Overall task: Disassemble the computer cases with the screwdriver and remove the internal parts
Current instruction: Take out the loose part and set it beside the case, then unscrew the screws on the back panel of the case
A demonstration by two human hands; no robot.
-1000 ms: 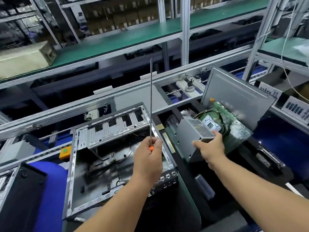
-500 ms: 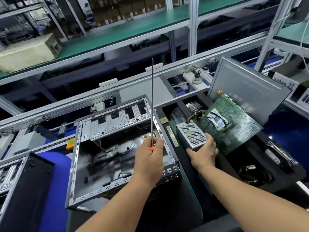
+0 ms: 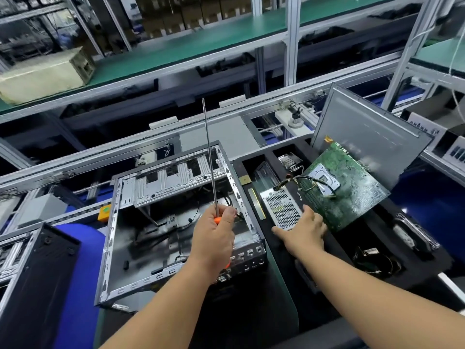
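The case (image 3: 176,222) lies open on its side on the worktop (image 3: 276,311), just left of a black bin (image 3: 377,253). Its side panel is off and the inside looks nearly stripped: bare metal floor, a drive cage along the far wall, and a few loose black cables. No board or power unit shows inside it.

The left hand (image 3: 214,238) hovers over the case's right edge with its fingers clenched round the orange handle of the screwdriver (image 3: 210,159), whose long shaft points up and away, off any screw.

The right hand (image 3: 302,230) reaches into the bin, fingers spread and fairly straight, resting on the near end of the power supply (image 3: 280,207); they are not curled round it. The supply lies flat, mesh face up, its wire bundle trailing onto the motherboard (image 3: 347,187), which leans tilted just beside it. Behind the board a grey panel (image 3: 372,137) stands propped against the bin's far side. More cables and a dark part lie in the bin's nearer compartments, too dim to name.

By my reading, this case is mostly done: panel, board and supply are out and sorted. What seems left is the remaining cables and perhaps the cage. Another black case (image 3: 32,285) stands at the left edge, so more disassembly likely remains.
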